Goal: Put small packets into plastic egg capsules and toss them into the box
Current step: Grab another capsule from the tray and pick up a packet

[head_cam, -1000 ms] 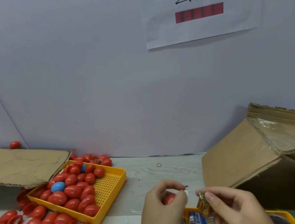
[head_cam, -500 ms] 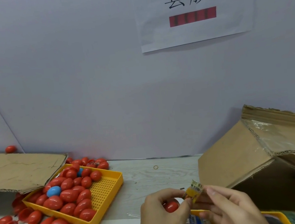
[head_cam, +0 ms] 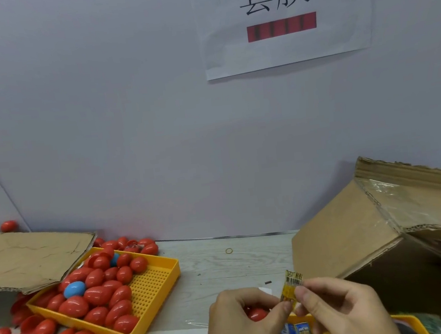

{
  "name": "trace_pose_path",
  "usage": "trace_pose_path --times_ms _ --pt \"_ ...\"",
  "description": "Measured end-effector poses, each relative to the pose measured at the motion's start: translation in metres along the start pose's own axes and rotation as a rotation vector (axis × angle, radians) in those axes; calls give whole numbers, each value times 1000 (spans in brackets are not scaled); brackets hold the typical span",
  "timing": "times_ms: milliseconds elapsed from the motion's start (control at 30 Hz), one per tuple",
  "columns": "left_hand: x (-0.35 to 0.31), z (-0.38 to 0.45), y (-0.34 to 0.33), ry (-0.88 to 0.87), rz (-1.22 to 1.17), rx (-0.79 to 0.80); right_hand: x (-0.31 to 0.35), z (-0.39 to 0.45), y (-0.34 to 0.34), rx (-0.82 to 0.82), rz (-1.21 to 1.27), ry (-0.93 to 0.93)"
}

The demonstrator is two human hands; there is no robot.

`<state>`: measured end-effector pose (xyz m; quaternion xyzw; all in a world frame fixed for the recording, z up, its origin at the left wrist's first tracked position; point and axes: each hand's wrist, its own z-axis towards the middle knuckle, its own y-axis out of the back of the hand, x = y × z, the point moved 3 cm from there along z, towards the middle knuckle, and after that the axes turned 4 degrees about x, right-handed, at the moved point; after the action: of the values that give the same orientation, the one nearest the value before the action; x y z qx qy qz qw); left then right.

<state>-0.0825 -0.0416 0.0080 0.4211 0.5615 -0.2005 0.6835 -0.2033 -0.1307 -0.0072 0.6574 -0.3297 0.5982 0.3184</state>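
Head view: both hands (head_cam: 293, 305) pinch upright packet (head_cam: 292, 287), long axis vertical.

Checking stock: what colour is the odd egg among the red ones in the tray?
Blue egg, seen in the head view, left tray.

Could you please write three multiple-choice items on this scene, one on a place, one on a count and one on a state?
1. Where does the small yellow foil packet sit?
A. in the yellow plastic tray
B. pinched between both hands
C. inside the cardboard box

2. How many blue plastic egg capsules lie fully in view in the yellow plastic tray?
A. one
B. four
C. none

3. What does the left hand hold?
A. nothing
B. a rubber band
C. a red plastic egg capsule

Answers: 1 B, right hand and left fingers meet on it. 2 A, one whole among red ones. 3 C, red shows inside curled fingers.
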Motion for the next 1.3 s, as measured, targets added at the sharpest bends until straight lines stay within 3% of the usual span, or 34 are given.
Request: trace_pose_path --times_ms 533,733,967,1167,1300 --pt "-5 -2 -2 -4 -140 53 9 -3 -3 86 16 19" --pt "3 -1 2 69 -275 -27 9 -2 -3 74 21 -22" --pt "-4 0 2 56 -421 137 8 -4 -1 -49 -3 11" --pt "-4 -1 0 56 -401 169 7 -4 1 -161 -136 55" --pt "-3 -1 -1 48 -368 136 5 -3 -1 -135 -158 39"
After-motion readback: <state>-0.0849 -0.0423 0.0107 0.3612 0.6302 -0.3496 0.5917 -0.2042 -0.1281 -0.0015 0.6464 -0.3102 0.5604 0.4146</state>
